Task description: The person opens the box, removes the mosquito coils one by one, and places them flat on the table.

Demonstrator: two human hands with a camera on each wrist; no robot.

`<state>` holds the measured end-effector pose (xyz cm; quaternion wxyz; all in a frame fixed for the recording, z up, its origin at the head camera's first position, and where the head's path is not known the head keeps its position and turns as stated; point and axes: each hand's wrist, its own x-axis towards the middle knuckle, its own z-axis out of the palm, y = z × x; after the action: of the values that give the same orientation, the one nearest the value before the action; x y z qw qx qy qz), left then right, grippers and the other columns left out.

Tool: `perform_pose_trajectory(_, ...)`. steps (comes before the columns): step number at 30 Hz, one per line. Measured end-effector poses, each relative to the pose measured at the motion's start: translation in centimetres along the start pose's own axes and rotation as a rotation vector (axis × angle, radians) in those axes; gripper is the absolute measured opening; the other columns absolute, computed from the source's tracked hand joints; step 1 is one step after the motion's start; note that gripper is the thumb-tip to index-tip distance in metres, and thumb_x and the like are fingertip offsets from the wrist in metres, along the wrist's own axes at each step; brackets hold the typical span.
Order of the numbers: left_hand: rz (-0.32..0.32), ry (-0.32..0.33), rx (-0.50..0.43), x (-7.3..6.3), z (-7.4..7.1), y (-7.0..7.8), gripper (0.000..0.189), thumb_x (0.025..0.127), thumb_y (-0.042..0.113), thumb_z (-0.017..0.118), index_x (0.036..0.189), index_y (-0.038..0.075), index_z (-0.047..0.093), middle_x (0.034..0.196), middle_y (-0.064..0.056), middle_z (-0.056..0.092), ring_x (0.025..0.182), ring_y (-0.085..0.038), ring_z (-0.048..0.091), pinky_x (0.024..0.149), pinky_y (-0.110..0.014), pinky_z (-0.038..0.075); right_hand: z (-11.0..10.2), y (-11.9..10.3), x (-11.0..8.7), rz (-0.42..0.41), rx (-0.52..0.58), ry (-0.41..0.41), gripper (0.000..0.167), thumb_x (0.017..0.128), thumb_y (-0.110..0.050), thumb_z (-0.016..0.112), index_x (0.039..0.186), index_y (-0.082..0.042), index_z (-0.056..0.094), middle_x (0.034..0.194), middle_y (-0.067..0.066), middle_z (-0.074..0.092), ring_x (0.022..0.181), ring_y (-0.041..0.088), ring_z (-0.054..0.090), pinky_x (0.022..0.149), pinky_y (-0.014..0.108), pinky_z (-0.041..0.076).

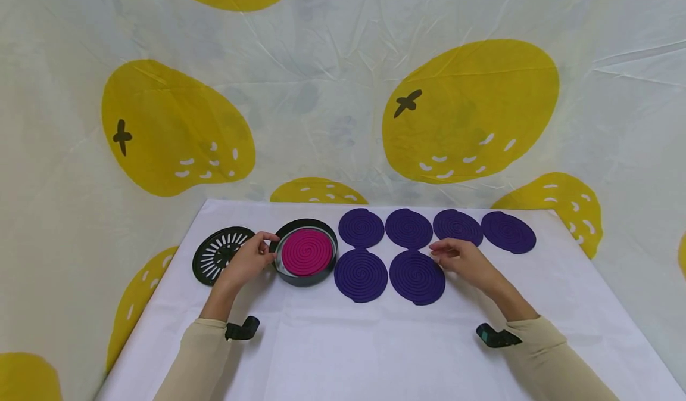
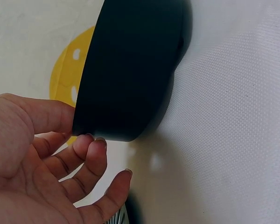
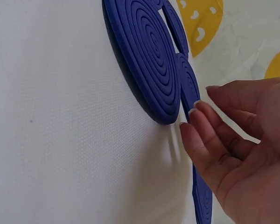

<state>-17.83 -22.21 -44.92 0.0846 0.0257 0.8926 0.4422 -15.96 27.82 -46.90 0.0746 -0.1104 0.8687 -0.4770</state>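
Observation:
My left hand (image 1: 248, 262) is at the left side of a dark round mosquito-coil tin (image 1: 306, 280), pinching its rim. In the left wrist view, one fingertip passes behind the rim of the tin (image 2: 130, 70) while other fingertips meet its outer wall. A pink mosquito coil (image 1: 307, 252) lies flat inside the tin. My right hand (image 1: 465, 262), fingers loosely bent and holding nothing, hovers by the right edge of a purple mosquito coil (image 1: 417, 276). The right wrist view shows a small gap between its fingertips and the nearest purple coil (image 3: 151, 56).
A black slotted lid (image 1: 211, 258) lies left of the tin, partly behind my left hand. More purple coils lie in two rows, among them a front one (image 1: 361, 275) and a far-right one (image 1: 509, 232). A patterned cloth (image 1: 321, 91) hangs behind the white table (image 1: 364, 353).

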Motion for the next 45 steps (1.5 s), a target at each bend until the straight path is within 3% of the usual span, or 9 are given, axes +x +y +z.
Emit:
perform_pose_trajectory(6,0.010,-0.001,0.002,0.1,-0.1,0.1,0.040,0.094,-0.001,0.063,0.133,0.001,0.055,0.084,-0.007,0.047,0.074,-0.018,0.048,0.063,-0.030,0.041,0.2,-0.7,0.2,-0.056,0.032,0.032,0.027,0.097,-0.001,0.064,0.122,0.007,0.066,0.112,0.022,0.071,0.098,0.023,0.067,0.076,0.020,0.054)
perform_pose_trajectory(21,0.010,0.015,0.033,0.1,0.0,0.0,0.039,0.095,0.002,0.064,0.132,0.003,0.055,0.085,-0.007,0.048,0.074,-0.018,0.048,0.063,-0.030,0.041,2.2,-2.4,2.0,-0.096,0.121,-0.028,0.027,0.098,-0.004,0.063,0.121,0.010,0.064,0.114,0.029,0.067,0.097,0.022,0.068,0.081,0.021,0.056)
perform_pose_trajectory(36,0.016,0.024,0.036,-0.3,0.0,0.1,0.039,0.094,0.002,0.065,0.132,0.003,0.055,0.086,-0.007,0.049,0.075,-0.020,0.049,0.065,-0.031,0.041,4.5,-3.9,3.2,-0.113,0.136,-0.058,0.027,0.098,-0.008,0.066,0.121,0.006,0.066,0.113,0.023,0.070,0.096,0.023,0.070,0.081,0.022,0.055)
perform_pose_trajectory(45,0.032,0.023,0.037,-0.3,0.0,-0.1,0.039,0.093,0.001,0.064,0.131,0.002,0.055,0.084,-0.007,0.050,0.074,-0.019,0.049,0.065,-0.031,0.041,5.8,-4.7,3.8,-0.120,0.198,-0.093,0.028,0.098,-0.001,0.062,0.123,0.011,0.063,0.113,0.026,0.069,0.098,0.030,0.069,0.082,0.022,0.055)
